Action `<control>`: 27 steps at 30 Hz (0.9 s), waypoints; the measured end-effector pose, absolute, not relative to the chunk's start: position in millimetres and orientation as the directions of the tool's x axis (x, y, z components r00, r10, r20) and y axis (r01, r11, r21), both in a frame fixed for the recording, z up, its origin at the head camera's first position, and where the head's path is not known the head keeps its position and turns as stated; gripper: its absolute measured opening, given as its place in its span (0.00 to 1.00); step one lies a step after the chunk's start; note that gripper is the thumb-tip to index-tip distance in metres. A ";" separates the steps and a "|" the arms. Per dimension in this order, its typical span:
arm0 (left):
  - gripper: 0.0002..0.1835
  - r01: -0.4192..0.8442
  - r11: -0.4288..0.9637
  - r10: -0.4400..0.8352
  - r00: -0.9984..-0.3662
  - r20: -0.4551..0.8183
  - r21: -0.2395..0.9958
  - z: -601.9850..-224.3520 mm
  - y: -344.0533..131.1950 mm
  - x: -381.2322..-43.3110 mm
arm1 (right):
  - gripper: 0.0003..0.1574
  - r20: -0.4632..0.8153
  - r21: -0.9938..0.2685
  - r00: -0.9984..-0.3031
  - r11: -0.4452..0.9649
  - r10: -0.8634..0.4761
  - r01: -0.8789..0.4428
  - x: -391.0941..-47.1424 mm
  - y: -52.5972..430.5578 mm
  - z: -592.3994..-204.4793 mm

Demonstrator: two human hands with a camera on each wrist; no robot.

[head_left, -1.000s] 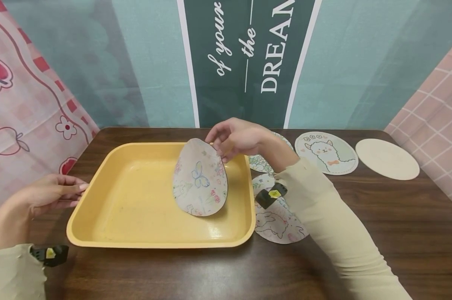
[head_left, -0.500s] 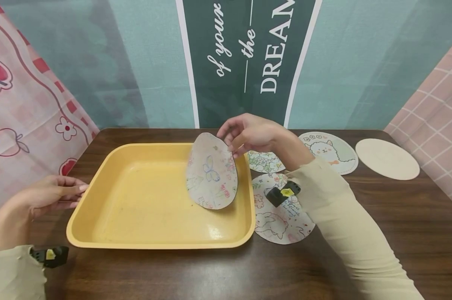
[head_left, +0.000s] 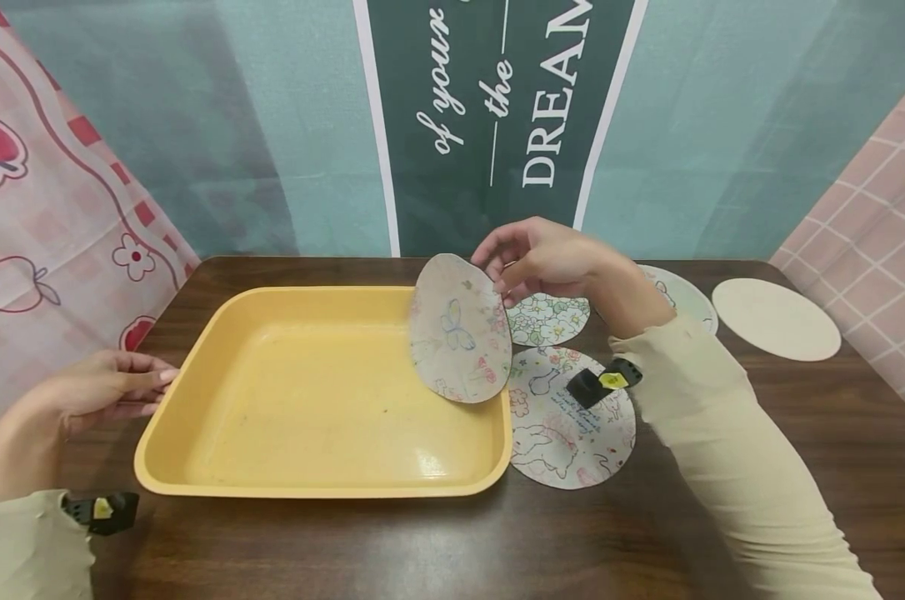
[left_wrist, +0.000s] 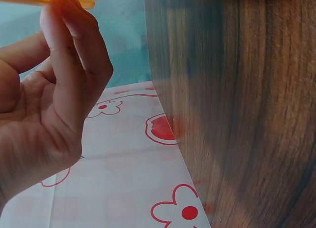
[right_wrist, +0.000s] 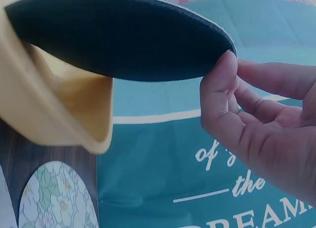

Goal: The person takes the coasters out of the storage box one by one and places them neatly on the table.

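My right hand (head_left: 546, 260) pinches the upper right edge of an egg-shaped mat (head_left: 462, 333) between thumb and fingers. The mat is pale, printed with a blue butterfly and flowers, and hangs tilted over the right side of a yellow tray (head_left: 302, 490). In the right wrist view, the mat's dark underside (right_wrist: 118, 38) faces the camera. At the tray's left wall, my left hand (head_left: 118, 387) grips the rim; its fingertips (left_wrist: 61, 6) meet the yellow edge in the left wrist view.
Right of the tray lie a round mat with line drawings (head_left: 565, 454) and a green floral mat (head_left: 550, 321). Farther right are a pale green mat (head_left: 696, 304), partly behind the right forearm, and a plain cream oval (head_left: 775, 319). Fabric backdrops rise behind the wooden table (head_left: 347, 550).
My right hand has moved right and slightly up with the egg-shaped mat, from inside the tray's area to its right wall. The left hand and tray have stayed put.
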State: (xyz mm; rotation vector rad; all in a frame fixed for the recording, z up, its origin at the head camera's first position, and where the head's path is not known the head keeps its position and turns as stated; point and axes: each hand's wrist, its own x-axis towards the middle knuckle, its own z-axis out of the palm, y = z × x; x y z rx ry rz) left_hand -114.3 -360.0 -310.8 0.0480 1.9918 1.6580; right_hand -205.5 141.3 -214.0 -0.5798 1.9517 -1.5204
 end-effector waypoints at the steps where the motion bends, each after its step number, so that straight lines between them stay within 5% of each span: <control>1: 0.15 -0.307 0.240 0.362 -0.852 -0.378 0.921 -310.7 -359.9 -114.3 | 0.20 -0.184 -0.968 -0.734 0.250 -0.654 0.019 -206.3 143.8 -214.6; 27: 0.13 -0.306 0.284 0.337 -0.855 -0.393 0.909 -309.5 -358.9 -113.7 | 0.16 -0.130 -0.979 -0.731 0.201 -0.670 -0.010 -208.0 189.2 -204.1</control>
